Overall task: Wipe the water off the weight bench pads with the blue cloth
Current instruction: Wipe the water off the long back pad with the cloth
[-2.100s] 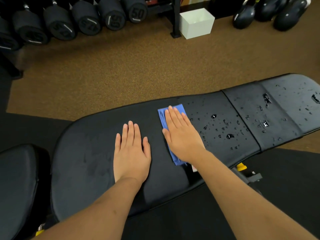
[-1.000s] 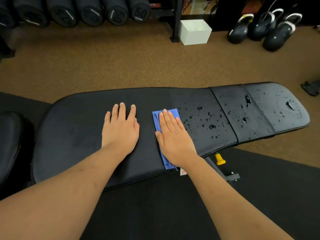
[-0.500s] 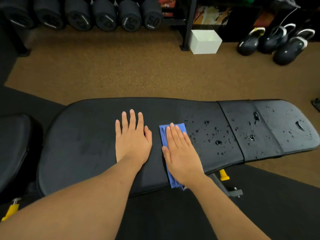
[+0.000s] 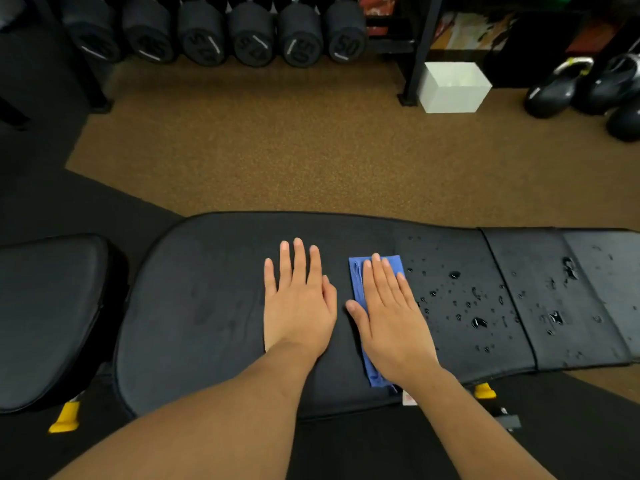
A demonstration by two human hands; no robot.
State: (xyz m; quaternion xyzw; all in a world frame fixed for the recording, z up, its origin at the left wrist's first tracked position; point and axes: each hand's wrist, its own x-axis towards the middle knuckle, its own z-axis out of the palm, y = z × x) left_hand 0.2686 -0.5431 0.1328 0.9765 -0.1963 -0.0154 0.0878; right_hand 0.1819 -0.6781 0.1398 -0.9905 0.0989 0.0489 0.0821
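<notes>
The long black back pad (image 4: pixel 207 306) of the weight bench lies across the view. My right hand (image 4: pixel 389 320) presses flat, fingers straight, on a folded blue cloth (image 4: pixel 356 284) near the pad's middle. My left hand (image 4: pixel 298 303) rests flat on the pad just left of the cloth. Water drops (image 4: pixel 479 322) bead on the pad right of the cloth and on the narrower end section (image 4: pixel 588 306) at the right. The pad left of my hands looks dull and streaked, without drops. A separate seat pad (image 4: pixel 45 313) sits at the far left.
A rack of black dumbbells (image 4: pixel 249 36) lines the far wall. A white box (image 4: pixel 453 86) stands beside a black rack post (image 4: pixel 415 64), with dark kettlebells (image 4: pixel 588 88) at the far right. Brown floor lies beyond the bench, black mats near me. Yellow knobs (image 4: pixel 65 417) stick out under the bench.
Both hands and the cloth stay in about the same place on the pad. The camera view has shifted, showing more of the seat pad and less of the bench's right end.
</notes>
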